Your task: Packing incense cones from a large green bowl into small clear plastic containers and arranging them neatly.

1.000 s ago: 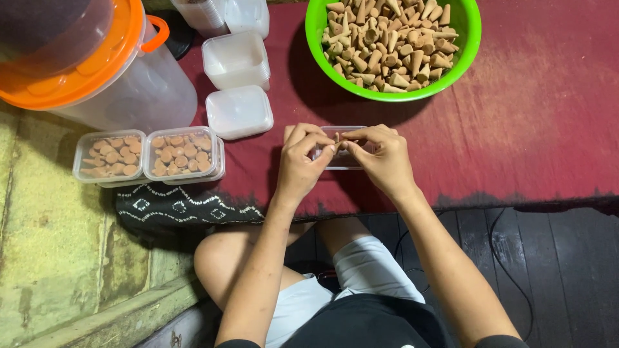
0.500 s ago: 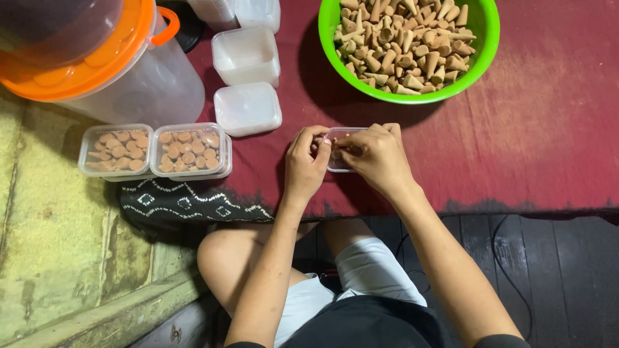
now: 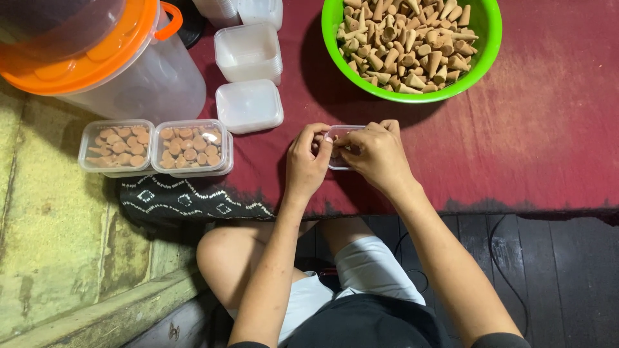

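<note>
Both hands meet over a small clear container [image 3: 340,149] on the dark red mat [image 3: 548,142]. Left hand [image 3: 307,161] and right hand [image 3: 377,153] pinch its sides, fingers curled over it. Green bowl [image 3: 490,38] of tan cones just beyond. Two filled lidded boxes [image 3: 155,147] well left, near orange-lidded jug [image 3: 138,77]
</note>
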